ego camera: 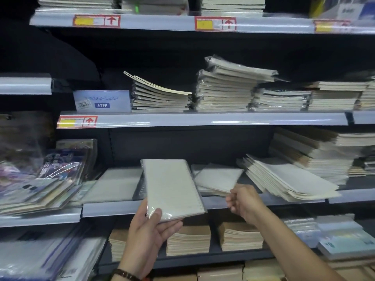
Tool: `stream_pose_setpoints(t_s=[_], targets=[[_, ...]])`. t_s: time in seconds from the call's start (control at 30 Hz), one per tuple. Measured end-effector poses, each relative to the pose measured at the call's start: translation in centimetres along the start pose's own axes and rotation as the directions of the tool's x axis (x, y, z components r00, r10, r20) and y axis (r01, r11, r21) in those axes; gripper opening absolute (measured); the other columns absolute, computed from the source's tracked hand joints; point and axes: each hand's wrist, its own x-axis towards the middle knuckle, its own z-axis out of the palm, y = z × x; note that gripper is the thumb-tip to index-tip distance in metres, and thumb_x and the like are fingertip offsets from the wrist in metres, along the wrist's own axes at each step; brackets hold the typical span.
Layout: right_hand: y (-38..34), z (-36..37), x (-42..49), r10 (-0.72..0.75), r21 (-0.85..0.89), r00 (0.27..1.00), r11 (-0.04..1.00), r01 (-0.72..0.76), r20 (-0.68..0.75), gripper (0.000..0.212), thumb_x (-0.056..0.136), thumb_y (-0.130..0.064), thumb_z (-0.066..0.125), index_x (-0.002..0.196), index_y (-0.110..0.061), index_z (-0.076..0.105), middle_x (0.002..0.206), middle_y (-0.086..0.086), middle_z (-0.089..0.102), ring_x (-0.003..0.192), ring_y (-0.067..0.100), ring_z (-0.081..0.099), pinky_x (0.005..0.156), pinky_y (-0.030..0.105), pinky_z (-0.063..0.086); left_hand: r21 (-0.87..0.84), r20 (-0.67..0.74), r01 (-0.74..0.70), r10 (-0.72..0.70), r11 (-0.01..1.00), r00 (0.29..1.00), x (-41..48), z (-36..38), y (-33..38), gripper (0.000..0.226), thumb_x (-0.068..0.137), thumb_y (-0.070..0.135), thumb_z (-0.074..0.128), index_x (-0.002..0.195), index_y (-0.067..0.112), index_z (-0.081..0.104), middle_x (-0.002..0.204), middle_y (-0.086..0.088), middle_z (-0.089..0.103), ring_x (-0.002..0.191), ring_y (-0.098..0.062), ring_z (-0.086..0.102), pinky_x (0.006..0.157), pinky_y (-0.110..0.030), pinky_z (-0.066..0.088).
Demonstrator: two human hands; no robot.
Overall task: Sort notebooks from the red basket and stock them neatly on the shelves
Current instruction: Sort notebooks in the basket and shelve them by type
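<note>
— What is biggest before us?
— The shelves, with piles of pale notebooks on every level. On the shelf level with our hands, at the right, one stack lies slanted.
— And the notebooks near us?
— A flat notebook lies on that shelf, just beside the slanted stack. The spiral notebook, in clear wrap, is tilted before the shelf edge.
— Our hands?
— Our left hand grips its lower corner, thumb on top. Our right hand curls its fingers at the flat notebook's near corner; whether it pinches, we cannot tell.
</note>
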Motion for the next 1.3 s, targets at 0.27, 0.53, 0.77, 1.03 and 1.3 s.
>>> stream_pose_setpoints(t_s=[0.27,0.53,0.77,1.03,1.3], targets=[[0.5,-0.8,0.8,0.037,0.017,0.996,0.999,-0.035,-0.082,0.019,0.101,-0.002,0.050,0.085,-0.001,0.059,0.050,0.006,0.059,0.038,0.014,0.051,0.037,0.023,0.036,-0.005,-0.033,-0.015,0.015,1.000,0.999,0.6,2.0,0.1,0.041,0.110,0.003,0.043,0.138,0.027,0.063,0.129,-0.024,0.073,0.110,-0.057,0.070,0.084,-0.053,0.065],[-0.4,-1.6,-1.9,-0.419,-0.619,0.896,0.745,0.247,-0.147,0.028,0.101,-0.043,0.059,0.119,-0.024,0.050,0.082,-0.006,0.067,0.066,0.009,0.064,0.060,0.033,0.051,0.024,0.002,0.000,0.000,1.000,1.000,1.6,4.3,0.5,0.039,0.111,0.005,0.044,0.139,0.027,0.061,0.130,-0.020,0.073,0.112,-0.052,0.072,0.084,-0.050,0.065],[-0.3,1.7,-5.5,-0.615,-0.832,0.666,0.027,0.554,0.423,0.055,0.099,-0.045,0.056,0.150,-0.042,0.036,0.127,-0.007,0.048,0.092,0.024,0.066,0.072,0.039,0.055,0.289,0.155,-0.120,0.077,0.950,0.985,2.4,8.9,0.2,0.033,0.108,0.034,0.057,0.141,0.034,0.060,0.136,-0.005,0.072,0.124,-0.032,0.071,0.098,-0.050,0.060],[0.1,3.2,-4.6,-0.470,-0.198,0.871,0.876,0.440,-0.143,0.017,0.106,-0.019,0.060,0.091,-0.019,0.068,0.073,0.006,0.075,0.057,0.027,0.073,0.055,0.046,0.063,0.398,-0.046,0.225,-0.225,0.889,0.973,6.2,11.9,-2.2,0.053,0.095,0.038,0.075,0.139,0.018,0.053,0.119,-0.005,0.075,0.094,-0.019,0.070,0.088,-0.041,0.060],[-1.3,2.6,-3.9,-0.136,0.059,0.989,0.989,0.132,0.054,0.029,0.108,-0.025,0.061,0.110,0.003,0.068,0.086,0.018,0.079,0.058,0.024,0.071,0.051,0.030,0.055,0.394,-0.094,0.135,-0.106,0.909,0.990,10.9,12.2,-3.3,0.038,0.096,0.001,0.070,0.129,0.016,0.059,0.101,-0.014,0.080,0.083,-0.023,0.080,0.074,-0.048,0.067]])
